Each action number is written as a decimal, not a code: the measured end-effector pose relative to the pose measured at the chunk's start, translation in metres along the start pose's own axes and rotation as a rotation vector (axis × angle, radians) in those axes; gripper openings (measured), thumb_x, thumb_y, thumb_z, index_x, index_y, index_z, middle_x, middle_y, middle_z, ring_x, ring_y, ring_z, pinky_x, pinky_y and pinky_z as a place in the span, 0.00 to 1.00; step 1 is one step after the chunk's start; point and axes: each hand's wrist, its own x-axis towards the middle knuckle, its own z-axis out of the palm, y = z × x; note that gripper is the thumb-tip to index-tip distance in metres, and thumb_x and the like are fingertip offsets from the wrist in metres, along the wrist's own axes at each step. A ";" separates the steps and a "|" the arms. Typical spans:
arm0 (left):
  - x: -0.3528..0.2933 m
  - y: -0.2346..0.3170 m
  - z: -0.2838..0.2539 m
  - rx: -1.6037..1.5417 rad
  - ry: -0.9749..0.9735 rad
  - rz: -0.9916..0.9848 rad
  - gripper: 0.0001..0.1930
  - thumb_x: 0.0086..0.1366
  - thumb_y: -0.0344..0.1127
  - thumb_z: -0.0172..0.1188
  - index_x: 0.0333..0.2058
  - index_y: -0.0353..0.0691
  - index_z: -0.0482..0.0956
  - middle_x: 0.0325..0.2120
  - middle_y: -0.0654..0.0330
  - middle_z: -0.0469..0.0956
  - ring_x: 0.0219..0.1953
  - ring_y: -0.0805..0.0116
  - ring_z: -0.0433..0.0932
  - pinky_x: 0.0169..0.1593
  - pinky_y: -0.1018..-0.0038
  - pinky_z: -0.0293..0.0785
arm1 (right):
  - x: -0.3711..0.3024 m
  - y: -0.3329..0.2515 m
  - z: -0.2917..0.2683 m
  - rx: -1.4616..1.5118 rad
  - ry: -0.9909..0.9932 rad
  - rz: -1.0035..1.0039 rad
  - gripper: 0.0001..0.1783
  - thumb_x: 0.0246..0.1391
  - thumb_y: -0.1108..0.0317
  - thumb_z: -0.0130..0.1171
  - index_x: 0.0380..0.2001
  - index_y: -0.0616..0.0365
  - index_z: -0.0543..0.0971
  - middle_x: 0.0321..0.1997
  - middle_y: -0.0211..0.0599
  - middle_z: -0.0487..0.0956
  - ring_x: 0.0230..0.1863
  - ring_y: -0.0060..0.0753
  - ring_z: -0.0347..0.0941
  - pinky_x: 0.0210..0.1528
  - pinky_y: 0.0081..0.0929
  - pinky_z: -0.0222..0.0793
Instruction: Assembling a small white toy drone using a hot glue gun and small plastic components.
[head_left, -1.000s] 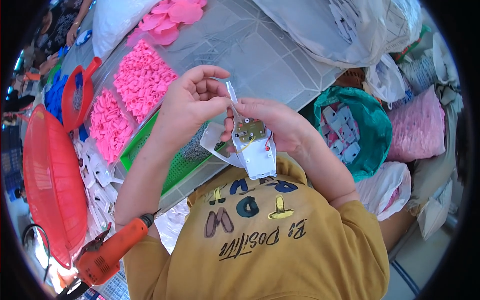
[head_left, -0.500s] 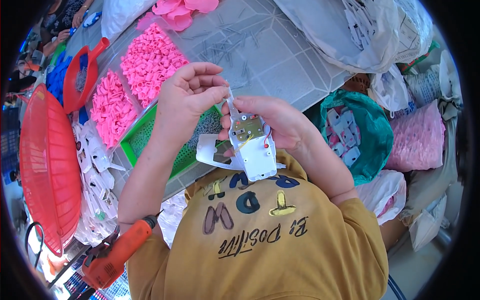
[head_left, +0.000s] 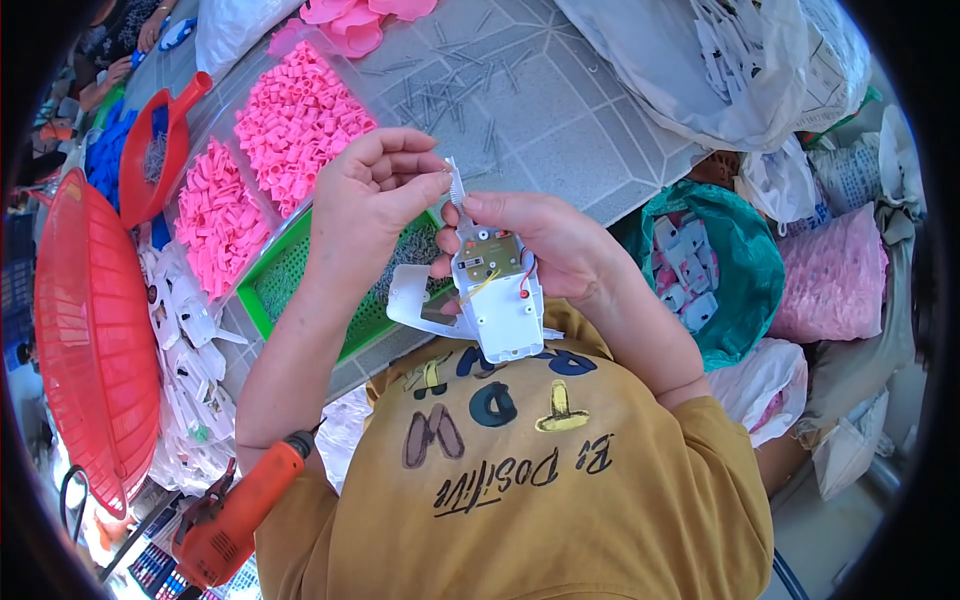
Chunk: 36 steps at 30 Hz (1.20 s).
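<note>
In front of my chest, a white plastic device housing (head_left: 508, 325) lies with its inside facing up. It carries a green circuit board (head_left: 497, 258) with thin yellow and red wires. A white handle-shaped piece (head_left: 408, 300) sticks out at its left. My right hand (head_left: 535, 230) grips the housing near its upper end, thumb on top. From there a narrow white toothed strip (head_left: 457, 186) points away from me. The fingers of my left hand (head_left: 375, 185) are pinched at the strip's far tip; whether they also hold a small part is hidden.
Pink small parts (head_left: 300, 125) fill trays beyond a green basket (head_left: 262, 312) of metal screws. Loose metal pins (head_left: 450, 95) lie on the table (head_left: 590, 140). An orange power drill (head_left: 240, 515) is at lower left, a red basket (head_left: 100, 340) left, a teal bag (head_left: 745, 270) of white parts right.
The housing has shifted slightly left, with my right hand around it. My left hand stays pinched near the strip's tip, and more of the toothed strip shows.
</note>
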 end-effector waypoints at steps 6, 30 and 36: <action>0.003 -0.001 -0.005 -0.008 0.012 -0.030 0.18 0.58 0.25 0.66 0.47 0.30 0.75 0.37 0.54 0.80 0.39 0.70 0.80 0.45 0.75 0.78 | 0.006 -0.002 0.004 -0.045 -0.007 0.001 0.15 0.67 0.59 0.51 0.45 0.60 0.74 0.41 0.39 0.77 0.46 0.46 0.80 0.50 0.61 0.77; -0.069 0.036 -0.131 -0.260 -0.361 0.250 0.23 0.59 0.49 0.70 0.43 0.37 0.78 0.34 0.57 0.80 0.33 0.65 0.79 0.31 0.74 0.74 | 0.007 -0.007 0.004 -0.082 -0.076 -0.024 0.13 0.69 0.60 0.47 0.43 0.58 0.72 0.39 0.36 0.75 0.46 0.42 0.78 0.51 0.54 0.78; -0.158 0.018 -0.175 0.041 -0.486 0.639 0.37 0.48 0.46 0.80 0.55 0.51 0.71 0.43 0.46 0.75 0.41 0.52 0.79 0.34 0.63 0.77 | 0.010 -0.013 0.003 -0.058 -0.074 0.015 0.12 0.70 0.62 0.45 0.44 0.59 0.71 0.40 0.38 0.75 0.47 0.44 0.78 0.48 0.52 0.80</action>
